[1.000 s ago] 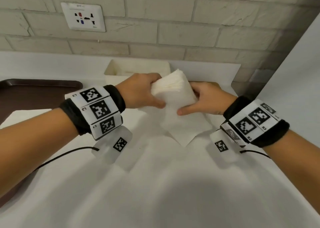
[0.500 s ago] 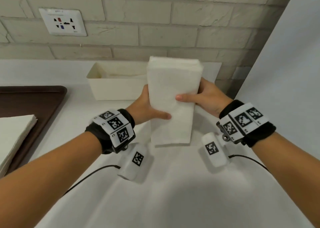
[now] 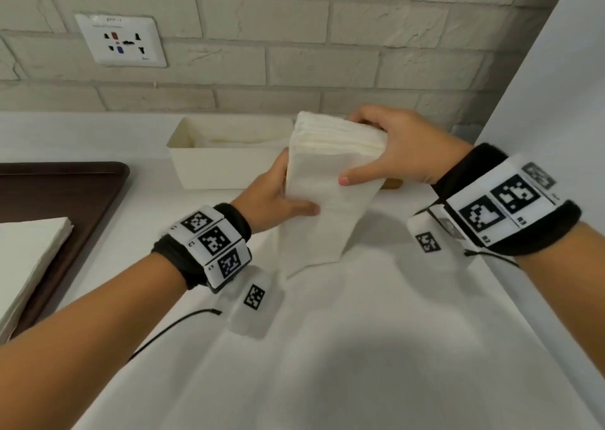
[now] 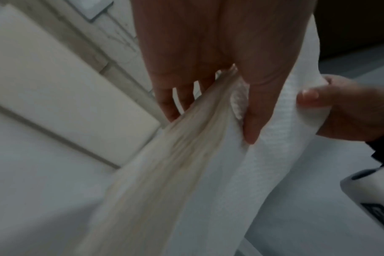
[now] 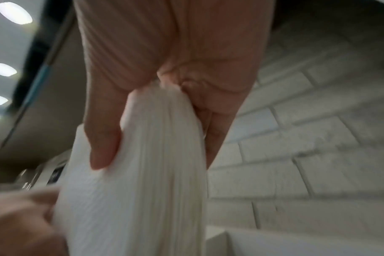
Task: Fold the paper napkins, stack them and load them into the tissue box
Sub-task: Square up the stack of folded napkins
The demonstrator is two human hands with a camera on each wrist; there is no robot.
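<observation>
A thick stack of folded white napkins (image 3: pixel 324 184) is held on end above the white table, tilted with its top toward the box. My left hand (image 3: pixel 278 200) grips its lower left edge, thumb across the front. My right hand (image 3: pixel 389 154) grips the upper right end, thumb on the front face and fingers behind. The left wrist view shows the stack (image 4: pixel 186 164) pinched between my left thumb and fingers (image 4: pixel 167 104). In the right wrist view the stack (image 5: pixel 143 173) is clamped in my right hand. The open cream tissue box (image 3: pixel 209 167) stands just behind the stack, with some napkins inside.
A dark brown tray (image 3: pixel 82 194) lies at the left with a pile of flat unfolded napkins (image 3: pixel 29 253) on it. A brick wall with a power socket (image 3: pixel 121 40) runs behind the box. A white panel (image 3: pixel 540 108) rises at the right. A cable trails from my left wrist.
Both hands raised the stack from lying on the table to standing on end. Since half a second ago its top has tipped back toward the box and my right hand has moved up to the top end.
</observation>
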